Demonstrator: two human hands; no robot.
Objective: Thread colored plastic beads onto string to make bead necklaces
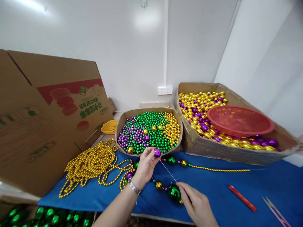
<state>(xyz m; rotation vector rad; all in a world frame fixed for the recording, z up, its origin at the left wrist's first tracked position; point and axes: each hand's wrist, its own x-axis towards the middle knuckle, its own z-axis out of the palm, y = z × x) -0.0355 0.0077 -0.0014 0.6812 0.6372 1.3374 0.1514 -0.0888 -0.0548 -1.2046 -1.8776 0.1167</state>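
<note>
My left hand [145,167], with a metal watch on its wrist, pinches a purple bead [157,153] just in front of the small cardboard box [149,111] of green, purple and gold beads. A thin needle [167,170] runs from that bead down to my right hand [194,203], whose fingers are pinched on its lower end. A large green bead [174,192] and a gold bead [158,185] lie on the strand beside my right hand. The strand continues as a gold bead string [219,170] across the blue cloth [260,183].
A heap of gold bead strings [92,162] lies at left. A big box [201,145] of gold and purple balls holds a red plastic bowl [240,120]. A red tool [242,198] and snips [276,210] lie at right. Flat cartons [47,104] lean at left. Green balls [47,216] sit below.
</note>
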